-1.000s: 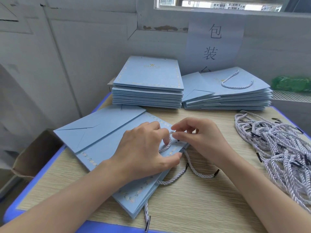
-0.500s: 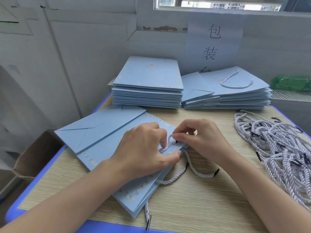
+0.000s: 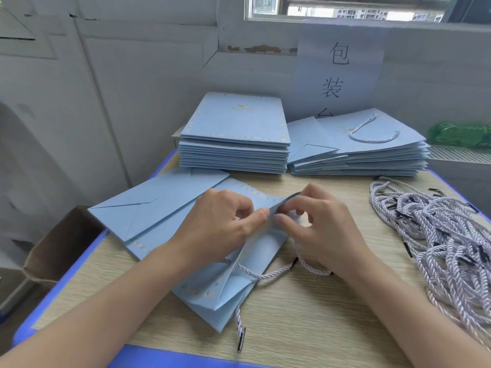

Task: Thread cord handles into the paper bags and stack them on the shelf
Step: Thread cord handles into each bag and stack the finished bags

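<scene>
A flat light-blue paper bag (image 3: 164, 208) lies across the middle of the table, its mouth turned toward me and to the right. My left hand (image 3: 220, 224) pinches the bag's top panel at its edge and lifts it. My right hand (image 3: 316, 224) pinches the same edge from the other side, fingers curled around the cord end there. A white twisted cord (image 3: 268, 273) runs out from under the raised panel and loops below my right hand. Another cord end (image 3: 239, 328) with a black tip hangs out at the bag's near corner.
Two stacks of blue bags stand at the back: a plain stack (image 3: 233, 139) and a stack with cord handles (image 3: 372, 147). A heap of loose cords (image 3: 430, 227) fills the right side. A brown cardboard box (image 3: 58, 248) sits left of the blue-edged table (image 3: 305, 328).
The bag's top panel, flat a second ago, is now lifted at its edge between both hands. The cord loop that stood between my fingers has gone down behind the panel.
</scene>
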Demonstrator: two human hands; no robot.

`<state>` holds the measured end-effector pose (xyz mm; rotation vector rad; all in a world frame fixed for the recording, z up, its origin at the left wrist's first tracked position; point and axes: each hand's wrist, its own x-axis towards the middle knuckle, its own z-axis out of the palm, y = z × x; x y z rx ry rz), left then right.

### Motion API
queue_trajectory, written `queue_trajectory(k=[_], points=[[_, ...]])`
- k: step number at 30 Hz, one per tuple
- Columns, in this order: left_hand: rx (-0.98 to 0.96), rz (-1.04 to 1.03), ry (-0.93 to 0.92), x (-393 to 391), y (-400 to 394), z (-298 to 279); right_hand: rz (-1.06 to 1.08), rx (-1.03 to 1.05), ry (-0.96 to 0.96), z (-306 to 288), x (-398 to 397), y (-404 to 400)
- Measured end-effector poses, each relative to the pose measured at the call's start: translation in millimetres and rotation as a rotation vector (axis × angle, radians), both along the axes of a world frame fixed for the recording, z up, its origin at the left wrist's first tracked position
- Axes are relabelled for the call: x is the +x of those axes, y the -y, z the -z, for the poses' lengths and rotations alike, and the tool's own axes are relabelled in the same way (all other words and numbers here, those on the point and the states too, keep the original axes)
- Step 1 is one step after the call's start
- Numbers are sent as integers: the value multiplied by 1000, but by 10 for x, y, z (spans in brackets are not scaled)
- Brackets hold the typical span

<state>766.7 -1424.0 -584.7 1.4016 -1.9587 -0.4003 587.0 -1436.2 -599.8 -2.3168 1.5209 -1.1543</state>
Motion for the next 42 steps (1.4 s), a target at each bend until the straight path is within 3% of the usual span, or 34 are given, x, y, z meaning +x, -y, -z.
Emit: queue_trajectory(k=[2, 5, 8, 10, 13, 19, 23, 25, 27, 29, 32, 38, 42], points=[[9, 2, -13, -12, -8, 8, -15, 3, -95, 46, 36, 26], [2, -29, -60, 0, 25, 33, -6, 20, 0, -71, -44, 60], [27, 3, -6, 31, 35, 42, 271, -27, 71, -193, -235, 98], [36, 24, 87, 17, 13, 45, 406, 19, -49, -178, -288, 107], [45, 43, 169, -25, 3, 61, 354, 139, -190, -57, -198, 88], [50, 146, -12, -45, 50, 131, 130, 76, -2, -73, 17, -119], [4, 123, -61, -67, -18, 6, 140, 237, -256, -75, 118, -344], [-52, 111, -71, -121, -42, -232, 194, 373, -274, -254, 141, -354], [-92, 88, -108, -177, -65, -549, 146, 531, -36, -548, 139, -337], [-126, 62, -203, -221, -117, -857, 31, 634, 380, -899, 131, -369], [-141, 50, -441, -259, -246, -1217, -59, 626, 721, -1318, 169, -500], [-103, 76, -674, -356, -330, -1673, -139, 514, 821, -1857, 228, -478], [199, 223, -951, -242, -219, -1781, -242, 598, 881, -1970, 84, -338]])
